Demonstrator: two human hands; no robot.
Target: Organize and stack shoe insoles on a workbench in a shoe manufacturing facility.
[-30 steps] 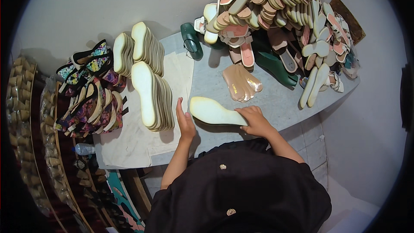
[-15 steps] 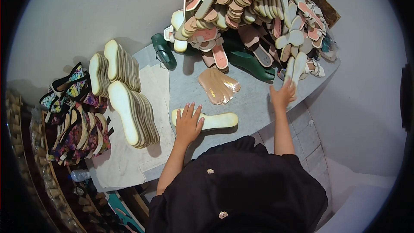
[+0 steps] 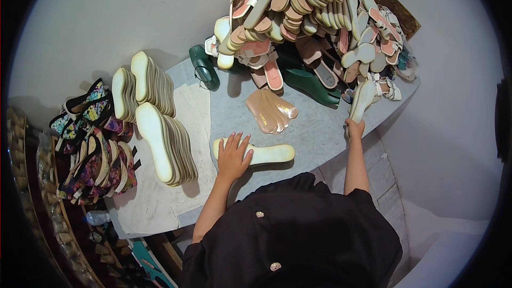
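A cream shoe sole (image 3: 272,153) lies on the grey table to the front of me. My left hand (image 3: 233,156) rests flat over its left end, fingers spread. At the table's right edge my right hand (image 3: 354,128) is closed round the near end of another cream sole (image 3: 362,99), which points away from me beside the sandal pile. Whether a second sole lies beneath it I cannot tell. Just beyond the first sole, several shiny tan insoles (image 3: 262,112) are fanned out on the tabletop.
Stacks of cream soles (image 3: 154,138) stand on white sheeting at the left, near colourful patterned shoes (image 3: 96,165). A tall heap of soles and sandals (image 3: 298,10) covers the back. Green shoe lasts (image 3: 309,86) lie under it, another (image 3: 205,67) left of it.
My right hand has moved nearer to me and now grips the sole by its near end. The sole has come slightly toward me. My left hand stays put.
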